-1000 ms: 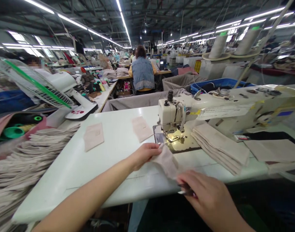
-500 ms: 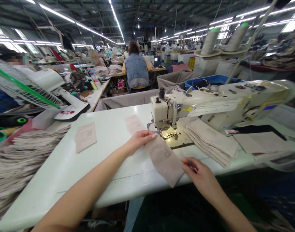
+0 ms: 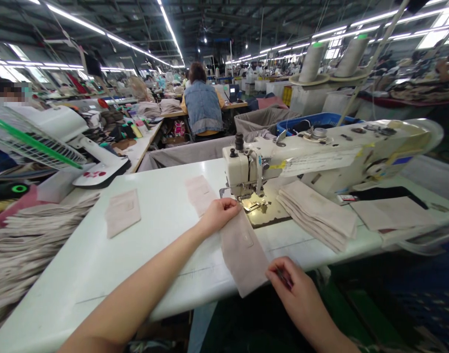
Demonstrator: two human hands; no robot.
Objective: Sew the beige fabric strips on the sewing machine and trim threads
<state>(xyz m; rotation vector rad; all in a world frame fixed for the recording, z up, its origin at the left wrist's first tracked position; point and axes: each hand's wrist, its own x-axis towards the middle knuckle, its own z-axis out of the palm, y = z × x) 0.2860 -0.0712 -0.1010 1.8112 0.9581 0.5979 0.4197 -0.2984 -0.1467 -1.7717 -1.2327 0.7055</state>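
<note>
A beige fabric piece with a small slit lies just in front of the sewing machine, its near corner over the table edge. My left hand pinches its far end beside the presser foot. At its lower right edge, the fingertips of my right hand are closed on the fabric, and a small dark tool, partly hidden, sits in that palm. Another beige piece lies behind my left hand. A separate piece rests farther left on the white table.
Folded beige pieces are stacked right of the needle plate, with more fabric beyond. A fabric pile and a fan stand at left. A person in a denim vest sits ahead, back turned.
My right hand has moved down and slightly left. The fabric piece has swung so that its near end points more toward me. The whole view has shifted slightly.
</note>
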